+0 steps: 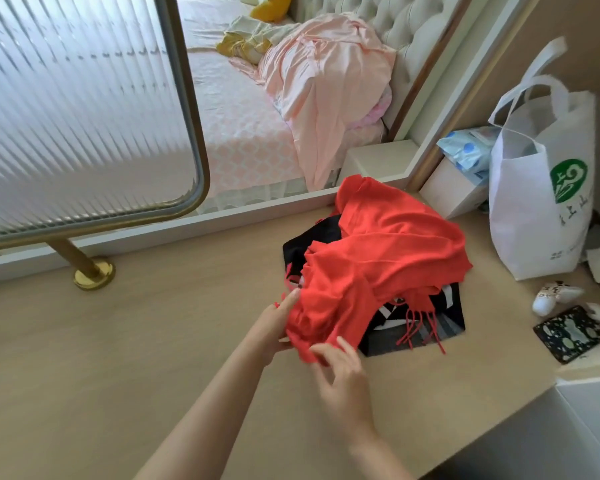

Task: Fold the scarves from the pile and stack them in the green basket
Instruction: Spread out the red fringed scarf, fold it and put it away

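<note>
One head-worn wide-angle view looks forward and down, close over the wooden surface (118, 341).

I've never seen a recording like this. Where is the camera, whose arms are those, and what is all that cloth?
There is no machine here. A person wears one wide-angle camera on the head, looking forward and down, so the two bare arms coming in from below are their own. The left hand grips a bunched end of a red scarf, and the right hand pinches its near edge. That fringed scarf lies over a pile of darker scarves in black, white and grey, on a pale wooden surface. A white tote bag stands to the right. Behind are a ribbed glass panel and a bed. The green basket is not in view.
</note>
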{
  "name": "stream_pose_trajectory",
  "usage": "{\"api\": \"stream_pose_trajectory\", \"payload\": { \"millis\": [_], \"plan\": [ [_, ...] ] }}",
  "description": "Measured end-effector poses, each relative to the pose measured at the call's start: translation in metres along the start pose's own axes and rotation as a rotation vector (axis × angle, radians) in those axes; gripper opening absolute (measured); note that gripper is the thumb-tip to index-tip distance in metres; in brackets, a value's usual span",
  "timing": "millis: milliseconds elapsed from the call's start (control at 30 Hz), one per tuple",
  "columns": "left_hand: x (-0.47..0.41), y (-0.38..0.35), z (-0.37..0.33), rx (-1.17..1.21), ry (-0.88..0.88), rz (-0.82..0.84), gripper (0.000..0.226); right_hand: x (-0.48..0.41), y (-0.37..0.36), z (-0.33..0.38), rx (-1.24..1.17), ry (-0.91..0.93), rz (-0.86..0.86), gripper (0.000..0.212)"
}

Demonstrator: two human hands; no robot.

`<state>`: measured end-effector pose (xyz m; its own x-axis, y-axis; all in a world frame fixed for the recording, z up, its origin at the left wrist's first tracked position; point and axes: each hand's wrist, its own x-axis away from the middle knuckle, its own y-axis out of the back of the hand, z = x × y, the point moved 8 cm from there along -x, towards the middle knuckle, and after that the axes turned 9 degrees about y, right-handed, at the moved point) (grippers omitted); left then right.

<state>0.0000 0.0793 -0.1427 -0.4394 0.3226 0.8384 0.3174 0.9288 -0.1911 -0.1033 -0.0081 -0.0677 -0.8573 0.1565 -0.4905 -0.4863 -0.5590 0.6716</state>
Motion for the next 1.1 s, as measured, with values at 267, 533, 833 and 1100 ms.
{"api": "stream_pose_trajectory", "payload": {
  "millis": [267,533,833,1100],
  "plan": [
    [0.008,0.066,0.036,-0.156,-0.247,-0.329,0.016,0.072,-0.052,0.000,-0.199,-0.017,0.520,0.023],
    [0.032,0.146,0.098,-0.053,-0.200,-0.504,0.016,0.024,-0.046,-0.017,-0.248,-0.207,0.429,0.045],
    [0.070,0.200,0.150,0.083,-0.179,-0.587,0.008,0.006,-0.133,0.034,0.090,0.159,0.711,0.060],
    [0.113,0.238,0.170,0.457,-0.305,-0.564,0.011,-0.003,-0.152,0.079,-0.034,0.312,0.522,0.006]
  ]
}}
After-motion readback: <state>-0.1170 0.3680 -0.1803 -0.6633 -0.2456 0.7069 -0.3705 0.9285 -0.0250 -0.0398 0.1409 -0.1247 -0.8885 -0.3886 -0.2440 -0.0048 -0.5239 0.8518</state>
